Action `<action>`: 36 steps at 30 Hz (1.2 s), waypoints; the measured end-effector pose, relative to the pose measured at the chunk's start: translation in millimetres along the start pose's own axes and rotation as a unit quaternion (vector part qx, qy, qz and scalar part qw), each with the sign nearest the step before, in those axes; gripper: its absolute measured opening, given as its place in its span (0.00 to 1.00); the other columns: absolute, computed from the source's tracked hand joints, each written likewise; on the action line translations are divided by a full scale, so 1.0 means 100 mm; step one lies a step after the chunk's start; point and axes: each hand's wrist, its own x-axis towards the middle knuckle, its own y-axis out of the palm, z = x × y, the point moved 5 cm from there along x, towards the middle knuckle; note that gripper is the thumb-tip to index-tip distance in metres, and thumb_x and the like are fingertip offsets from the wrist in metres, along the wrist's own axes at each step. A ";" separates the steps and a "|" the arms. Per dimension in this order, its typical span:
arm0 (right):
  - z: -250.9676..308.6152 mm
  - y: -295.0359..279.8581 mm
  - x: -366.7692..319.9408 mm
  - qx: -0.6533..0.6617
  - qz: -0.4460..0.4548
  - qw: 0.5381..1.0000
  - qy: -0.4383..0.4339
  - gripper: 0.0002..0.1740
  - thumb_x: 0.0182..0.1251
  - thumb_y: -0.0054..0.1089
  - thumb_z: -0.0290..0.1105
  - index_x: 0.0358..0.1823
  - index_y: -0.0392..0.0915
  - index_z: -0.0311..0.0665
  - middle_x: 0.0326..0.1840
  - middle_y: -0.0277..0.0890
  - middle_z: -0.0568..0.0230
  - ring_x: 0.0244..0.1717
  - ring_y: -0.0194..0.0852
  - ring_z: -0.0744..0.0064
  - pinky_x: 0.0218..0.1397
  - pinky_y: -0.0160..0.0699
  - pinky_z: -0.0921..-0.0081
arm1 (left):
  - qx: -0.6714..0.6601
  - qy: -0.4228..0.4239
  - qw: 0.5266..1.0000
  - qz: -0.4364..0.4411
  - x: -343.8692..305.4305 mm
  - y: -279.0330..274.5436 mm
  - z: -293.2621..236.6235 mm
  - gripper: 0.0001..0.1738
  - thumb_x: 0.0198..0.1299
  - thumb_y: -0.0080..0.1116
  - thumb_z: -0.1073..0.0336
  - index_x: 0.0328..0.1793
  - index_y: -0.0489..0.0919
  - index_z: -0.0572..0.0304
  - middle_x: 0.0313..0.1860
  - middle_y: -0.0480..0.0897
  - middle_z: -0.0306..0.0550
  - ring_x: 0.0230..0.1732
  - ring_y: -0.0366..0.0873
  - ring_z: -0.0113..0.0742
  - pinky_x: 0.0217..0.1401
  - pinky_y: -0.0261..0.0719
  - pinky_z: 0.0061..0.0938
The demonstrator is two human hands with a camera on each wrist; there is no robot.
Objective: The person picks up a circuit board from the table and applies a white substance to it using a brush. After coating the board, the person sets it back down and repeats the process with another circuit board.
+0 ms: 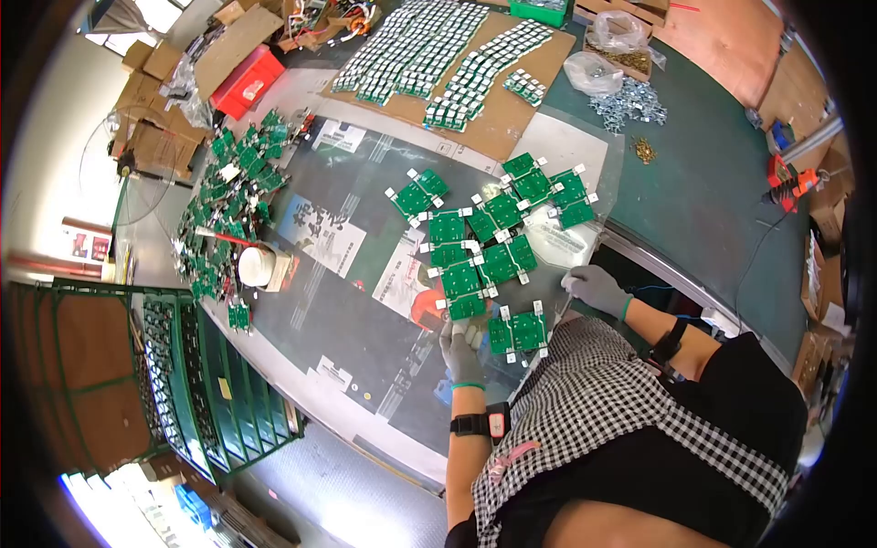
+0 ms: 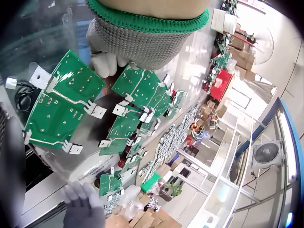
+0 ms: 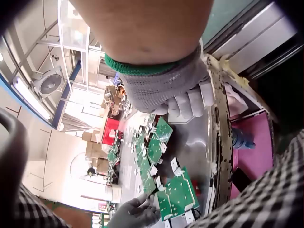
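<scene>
Both hands wear grey gloves. The left hand point(image 1: 464, 358) rests low on the table by the lower edge of a green circuit board point(image 1: 463, 292); whether it touches that board is unclear. In the left wrist view its fingers point(image 2: 105, 64) bend loosely between boards. Just right of it lies a separate board pair point(image 1: 518, 332) with white end pieces. The right hand point(image 1: 598, 290) is at the table's near edge, right of the boards; in the right wrist view its fingers point(image 3: 190, 102) hang loosely bent, holding nothing visible. More joined boards point(image 1: 501, 216) lie beyond the hands.
A heap of boards point(image 1: 233, 192) is at the left, beside a white round container point(image 1: 257, 267). Rows of small white-topped parts point(image 1: 411, 55) cover a brown sheet at the back. A red bin point(image 1: 248, 84), loose metal pieces point(image 1: 630, 103) and an orange tool point(image 1: 804, 181) stand farther off.
</scene>
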 end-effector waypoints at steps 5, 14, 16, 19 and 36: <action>0.03 0.38 -0.03 0.101 0.248 0.955 0.124 0.16 0.65 0.49 0.34 0.41 0.80 0.28 0.33 0.82 0.57 0.29 0.80 0.71 0.35 0.81 0.75 | 0.139 -0.150 0.977 0.057 -0.29 -0.31 0.43 0.20 0.70 0.45 0.54 0.61 0.73 0.57 0.49 0.80 0.45 0.48 0.78 0.32 0.49 0.78 0.27; 0.02 -0.19 0.54 0.181 0.000 0.980 0.084 0.14 0.66 0.49 0.30 0.49 0.77 0.33 0.32 0.80 0.63 0.22 0.74 0.80 0.23 0.75 0.81 | 0.217 0.080 0.970 0.067 -0.71 -0.25 -0.21 0.29 0.72 0.48 0.52 0.73 0.65 0.61 0.58 0.76 0.41 0.55 0.72 0.26 0.59 0.69 0.21; 0.31 -0.13 0.54 0.157 -0.043 0.987 0.019 0.13 0.67 0.47 0.29 0.47 0.79 0.34 0.30 0.79 0.66 0.22 0.72 0.83 0.23 0.72 0.83 | 0.191 0.174 0.966 0.004 -0.79 -0.95 -0.29 0.31 0.72 0.47 0.52 0.73 0.64 0.65 0.63 0.73 0.46 0.61 0.71 0.32 0.65 0.68 0.25; 1.17 0.30 0.15 0.178 -0.033 0.983 -0.045 0.12 0.68 0.49 0.30 0.47 0.79 0.34 0.30 0.78 0.67 0.23 0.71 0.84 0.24 0.71 0.85 | 0.095 0.182 0.977 -0.053 -1.17 -2.20 -0.43 0.30 0.73 0.45 0.52 0.73 0.63 0.64 0.64 0.72 0.50 0.63 0.71 0.37 0.67 0.68 0.30; 2.50 5.53 -1.81 -0.131 0.366 0.887 -0.249 0.13 0.67 0.49 0.30 0.45 0.78 0.30 0.35 0.79 0.60 0.39 0.77 0.72 0.48 0.75 0.74 | -0.267 0.167 0.935 -0.161 -2.98 -6.82 0.01 0.16 0.71 0.48 0.60 0.59 0.69 0.60 0.40 0.71 0.37 0.34 0.65 0.24 0.38 0.69 0.22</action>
